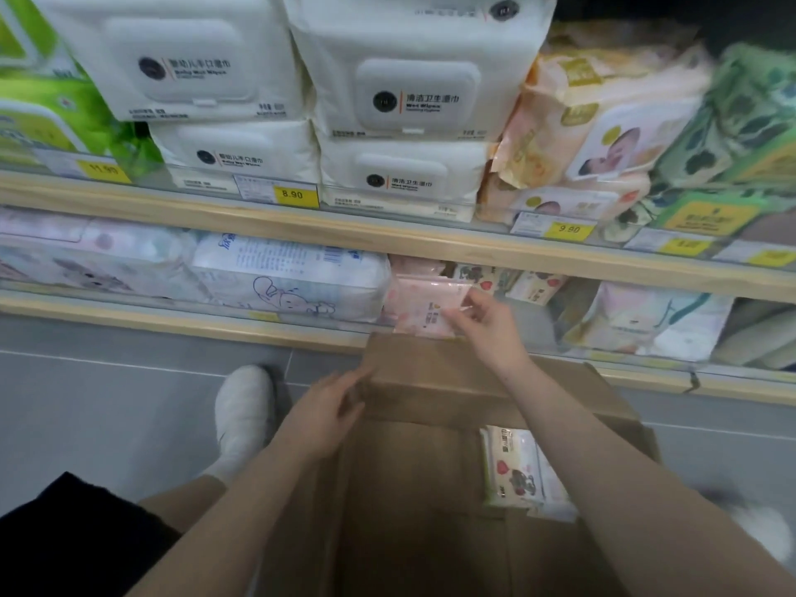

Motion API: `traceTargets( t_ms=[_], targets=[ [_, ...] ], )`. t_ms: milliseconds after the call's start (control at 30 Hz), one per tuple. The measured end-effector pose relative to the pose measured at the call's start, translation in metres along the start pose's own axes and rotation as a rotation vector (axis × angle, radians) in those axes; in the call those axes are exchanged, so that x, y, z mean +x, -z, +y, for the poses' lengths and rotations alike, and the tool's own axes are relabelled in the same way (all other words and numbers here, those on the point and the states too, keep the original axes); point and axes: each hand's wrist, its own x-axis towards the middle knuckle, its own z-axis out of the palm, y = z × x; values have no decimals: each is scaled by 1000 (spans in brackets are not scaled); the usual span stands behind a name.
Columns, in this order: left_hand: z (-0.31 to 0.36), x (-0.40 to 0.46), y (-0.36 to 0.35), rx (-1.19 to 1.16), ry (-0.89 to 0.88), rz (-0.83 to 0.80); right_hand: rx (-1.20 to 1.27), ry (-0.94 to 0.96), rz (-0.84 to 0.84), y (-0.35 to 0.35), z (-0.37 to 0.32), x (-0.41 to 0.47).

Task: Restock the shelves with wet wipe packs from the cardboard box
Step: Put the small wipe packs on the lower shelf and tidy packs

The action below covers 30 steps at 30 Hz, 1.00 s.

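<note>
Your right hand (pixel 482 325) pinches pink pack (pixel 424 310) at 12 o'clock; left hand (pixel 331 407), fingers straight, steadies box (pixel 430 381). Loose pinch = pack could drop.

green packs (pixel 728 135) blurred, box (pixel 430 510) cut off

On the lower shelf (pixel 301 333), you have one open gap just at 3 o'clock of the pink pack (pixel 420 310), a grey bare patch walled at 3 o'clock by the pale printed bundle (pixel 646 321) and at 12 o'clock by small packs (pixel 534 286) and the upper shelf (pixel 387 241) edge. The cardboard box (pixel 430 489) stands open beneath, its far flap (pixel 430 368) rising right against the shelf lip, so you reach over it. Inside the box, the floor is bare toward 9 o'clock, with wipe packs (pixel 514 467) standing against the 3 o'clock wall.
</note>
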Motion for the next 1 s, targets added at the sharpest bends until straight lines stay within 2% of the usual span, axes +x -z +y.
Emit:
traceTargets(
  t_ms=[267, 533, 633, 733, 867, 1000],
  targets=[
    [-13, -3, -13, -33, -43, 79, -105, -119, 47, -44, 28, 55],
    [-4, -4, -11, 4, -29, 78, -101, -165, 73, -35, 30, 49],
    [6, -5, -10, 107, 2, 110, -58, -162, 67, -11, 21, 24],
    [23, 3, -17, 274, -99, 143, -23, -106, 100, 18, 17, -18],
    [61, 16, -36, 338, -187, 51, 10, -99, 206, 59, 28, -82],
    [81, 21, -59, 406, -181, -25, 14, -234, 291, 82, 63, -136]
  ],
)
